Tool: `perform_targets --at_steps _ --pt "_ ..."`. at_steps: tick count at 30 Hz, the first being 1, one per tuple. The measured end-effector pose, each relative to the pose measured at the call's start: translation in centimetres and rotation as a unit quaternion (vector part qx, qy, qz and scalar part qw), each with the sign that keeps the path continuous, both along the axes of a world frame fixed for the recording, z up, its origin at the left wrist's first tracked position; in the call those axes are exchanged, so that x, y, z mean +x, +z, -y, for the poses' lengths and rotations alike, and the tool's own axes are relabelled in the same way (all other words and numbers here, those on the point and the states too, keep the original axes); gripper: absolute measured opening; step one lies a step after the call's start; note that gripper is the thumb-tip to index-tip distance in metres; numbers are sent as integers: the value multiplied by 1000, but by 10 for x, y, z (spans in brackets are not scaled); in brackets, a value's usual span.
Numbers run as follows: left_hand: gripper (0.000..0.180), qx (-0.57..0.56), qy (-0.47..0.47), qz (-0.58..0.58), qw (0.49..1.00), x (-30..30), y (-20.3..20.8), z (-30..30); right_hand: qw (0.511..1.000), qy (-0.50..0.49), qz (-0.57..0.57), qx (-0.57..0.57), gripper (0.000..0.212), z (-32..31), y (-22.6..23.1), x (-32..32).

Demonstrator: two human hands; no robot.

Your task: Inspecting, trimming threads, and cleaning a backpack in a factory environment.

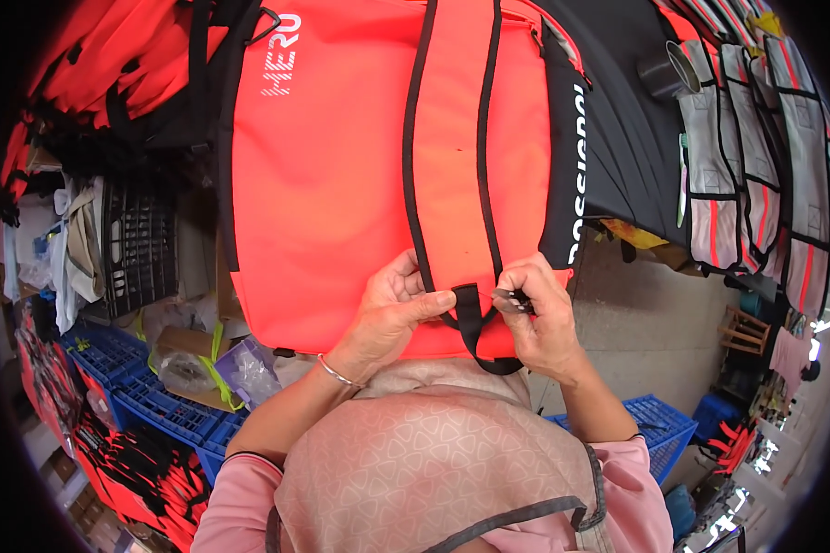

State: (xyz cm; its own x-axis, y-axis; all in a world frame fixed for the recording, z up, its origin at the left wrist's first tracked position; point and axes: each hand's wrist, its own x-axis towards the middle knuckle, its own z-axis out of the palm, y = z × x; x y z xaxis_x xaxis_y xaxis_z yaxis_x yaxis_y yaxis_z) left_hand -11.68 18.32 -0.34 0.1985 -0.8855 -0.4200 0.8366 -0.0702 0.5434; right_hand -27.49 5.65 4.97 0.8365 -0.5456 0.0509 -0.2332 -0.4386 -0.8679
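A large bright red-orange bag (pixel 332 184) with black side panels lies in front of me. A wide shoulder strap (pixel 450 166), edged in black tape, runs down its face. My left hand (pixel 392 300) pinches the strap's lower end, thumb on top, where a black webbing loop (pixel 470 318) hangs down. To the right of that loop, my right hand (pixel 539 309) is closed around small thread snips (pixel 515 301), dark with a metallic tip. Their tip points toward the strap's edge; whether it touches cannot be made out.
Red and black bags (pixel 148 55) pile up at the far left, above a black crate (pixel 138 244). Blue crates (pixel 171 405) stand lower left, another blue crate (pixel 664 429) at lower right. Grey straps with red stripes (pixel 756 175) hang at right near a wooden stool (pixel 745 330).
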Motion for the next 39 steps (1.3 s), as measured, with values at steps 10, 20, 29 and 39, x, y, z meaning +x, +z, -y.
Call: perform_targets --at_steps 10,20,29,39 --pt "61 -14 -28 -5 999 2 -6 -1 992 -107 42 -43 42 8 0 -8" --pt "51 11 6 -4 1000 0 1 4 995 -54 7 -80 39 -3 -9 2" --pt "51 19 1 -9 1000 2 0 3 990 27 9 -140 32 4 -7 10" --pt "52 30 -1 -53 998 4 2 4 958 147 -15 -246 21 18 -2 21"
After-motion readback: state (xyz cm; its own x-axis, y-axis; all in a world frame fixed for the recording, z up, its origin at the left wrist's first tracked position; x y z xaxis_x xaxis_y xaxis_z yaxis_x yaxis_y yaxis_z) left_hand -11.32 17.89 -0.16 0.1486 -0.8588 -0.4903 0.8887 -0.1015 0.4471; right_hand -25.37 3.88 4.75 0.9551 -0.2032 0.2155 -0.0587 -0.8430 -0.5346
